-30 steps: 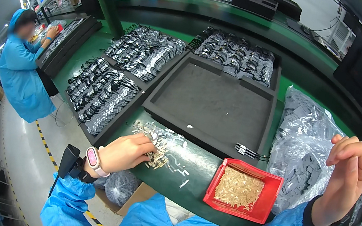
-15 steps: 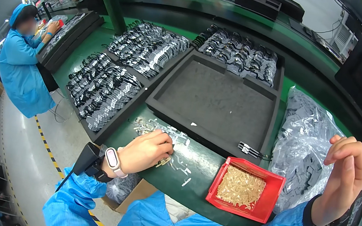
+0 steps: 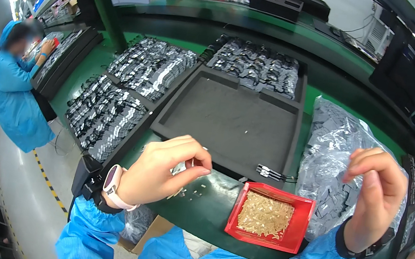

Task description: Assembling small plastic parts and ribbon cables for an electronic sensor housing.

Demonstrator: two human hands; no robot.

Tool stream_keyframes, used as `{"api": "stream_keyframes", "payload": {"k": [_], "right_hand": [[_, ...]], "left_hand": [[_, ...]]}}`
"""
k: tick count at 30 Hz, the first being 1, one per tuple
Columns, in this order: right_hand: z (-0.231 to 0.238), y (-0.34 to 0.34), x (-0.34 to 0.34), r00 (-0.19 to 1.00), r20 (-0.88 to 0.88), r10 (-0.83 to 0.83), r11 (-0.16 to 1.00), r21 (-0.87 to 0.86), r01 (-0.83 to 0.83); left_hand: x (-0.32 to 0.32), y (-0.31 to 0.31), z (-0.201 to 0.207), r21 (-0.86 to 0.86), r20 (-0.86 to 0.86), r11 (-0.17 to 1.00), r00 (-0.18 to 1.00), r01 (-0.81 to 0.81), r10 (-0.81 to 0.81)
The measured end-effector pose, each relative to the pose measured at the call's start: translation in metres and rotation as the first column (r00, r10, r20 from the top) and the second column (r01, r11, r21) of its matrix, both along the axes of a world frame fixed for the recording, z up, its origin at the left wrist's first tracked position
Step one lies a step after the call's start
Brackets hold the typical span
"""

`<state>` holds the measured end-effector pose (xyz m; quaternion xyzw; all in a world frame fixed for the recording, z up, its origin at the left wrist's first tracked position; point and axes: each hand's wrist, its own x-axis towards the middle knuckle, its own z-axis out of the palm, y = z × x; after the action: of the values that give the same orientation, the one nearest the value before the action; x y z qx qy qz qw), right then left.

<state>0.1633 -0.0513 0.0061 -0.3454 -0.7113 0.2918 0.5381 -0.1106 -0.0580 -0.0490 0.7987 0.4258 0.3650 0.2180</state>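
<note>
Left hand (image 3: 160, 171): fingers curled, thumb tip close to index finger over scattered small pieces (image 3: 176, 192) on the green bench, partly hiding them; right hand (image 3: 373, 194): raised, fingers bent, before a clear bag (image 3: 326, 131) of grey pieces; whether either pinches anything, cannot tell. Between the hands: one red bin (image 3: 302, 226) of tan pieces, standing before a black tray (image 3: 230, 125) bearing a few cabled parts (image 3: 268, 173) at its near right corner, seemingly barely begun. Beyond: densely laid rows (image 3: 107, 113) at left, apparently complete; farther left, one co-worker (image 3: 17, 94) in blue.
</note>
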Motion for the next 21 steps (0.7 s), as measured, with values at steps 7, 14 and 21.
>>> {"api": "stream_keyframes", "payload": {"k": [7, 14, 21], "right_hand": [[-0.003, 0.011, 0.006, 0.993, -0.091, 0.078, 0.991, -0.100, -0.087], [-0.005, 0.024, 0.006, 0.829, -0.519, 0.209, 0.884, -0.262, -0.387], [-0.006, 0.022, 0.021, 0.907, -0.421, 0.021, 0.977, -0.183, -0.107]], "left_hand": [[0.055, 0.028, 0.052, 0.158, 0.239, 0.987, 0.969, 0.023, -0.061], [0.096, 0.038, 0.064, 0.276, 0.350, 0.961, 0.930, 0.014, -0.114], [0.101, 0.049, 0.060, 0.228, 0.137, 0.966, 0.978, 0.123, -0.157]]}}
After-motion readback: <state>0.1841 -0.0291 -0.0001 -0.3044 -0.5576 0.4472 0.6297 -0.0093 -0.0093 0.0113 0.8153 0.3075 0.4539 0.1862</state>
